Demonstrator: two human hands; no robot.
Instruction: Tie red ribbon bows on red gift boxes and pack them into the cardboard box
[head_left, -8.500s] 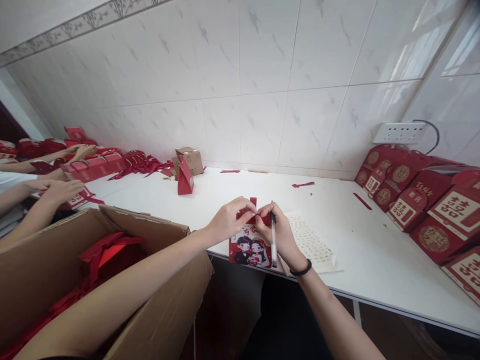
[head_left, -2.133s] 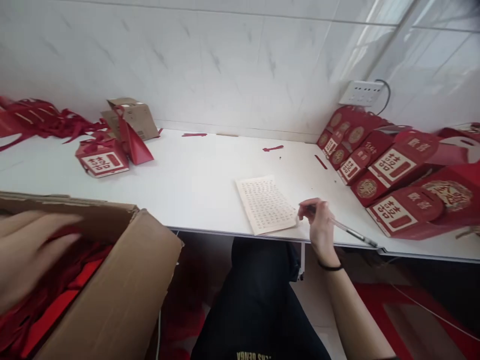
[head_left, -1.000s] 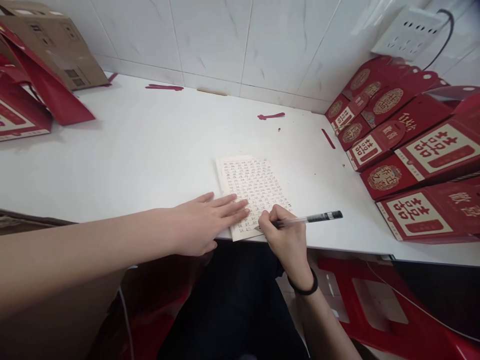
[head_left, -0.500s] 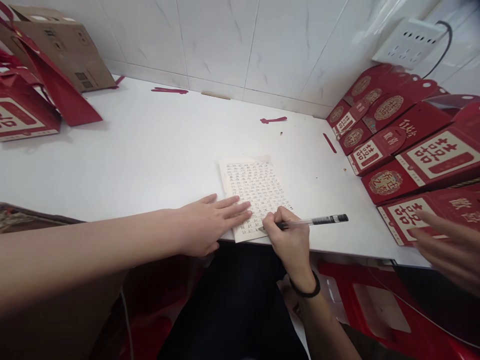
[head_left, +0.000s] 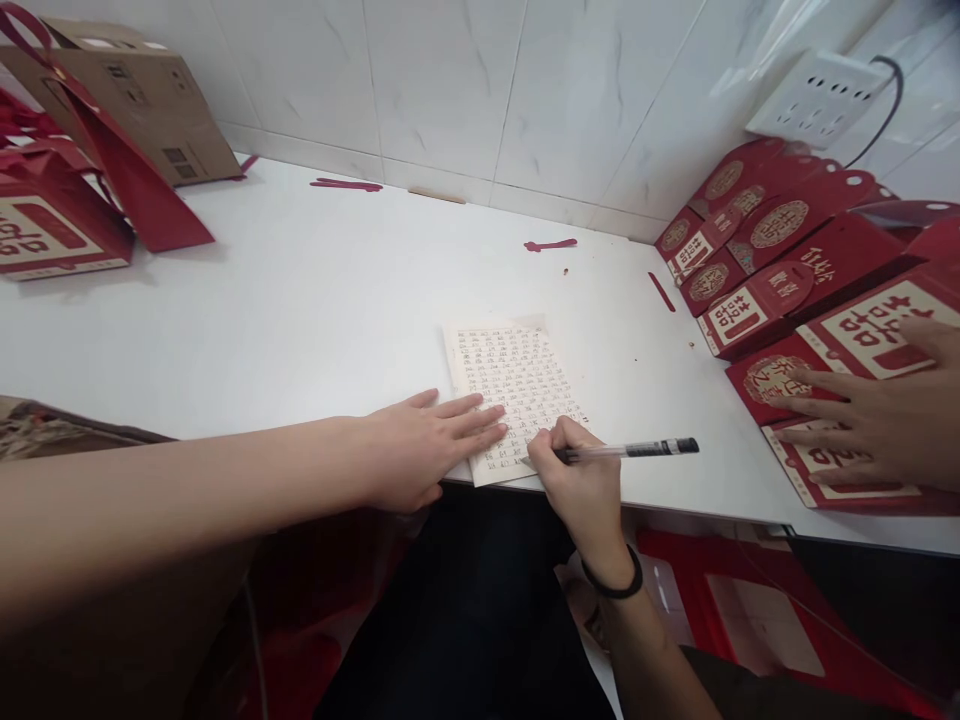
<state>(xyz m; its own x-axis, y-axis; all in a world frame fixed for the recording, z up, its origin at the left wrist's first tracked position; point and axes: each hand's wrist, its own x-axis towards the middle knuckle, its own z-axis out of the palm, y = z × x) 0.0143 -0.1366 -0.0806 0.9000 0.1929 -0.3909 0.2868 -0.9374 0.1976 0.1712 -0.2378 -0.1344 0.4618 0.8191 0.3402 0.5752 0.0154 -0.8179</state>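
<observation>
1. The sheet (head_left: 517,380) lies at the near edge of the table (head_left: 315,300), its lower edge about level with the rim; the left hand (head_left: 420,455) rests on its left margin, fingers (head_left: 472,420) straight, slightly apart and gripping nothing; if that pressure eases, the sheet could skid or slip off the edge under a stroke.
2. The right hand (head_left: 581,480) has its fingers pinched round the pen (head_left: 637,449), tip on the bottom rows; writing this close to the rim leaves the wrist unsupported, so a line may wobble or the tip may run off the paper.
3. Another person's hand (head_left: 877,420) lies spread on the red boxes (head_left: 757,310), near the pen's cap end; a box pushed leftward could knock the pen, or jolt the table and smear fresh ink.
</observation>
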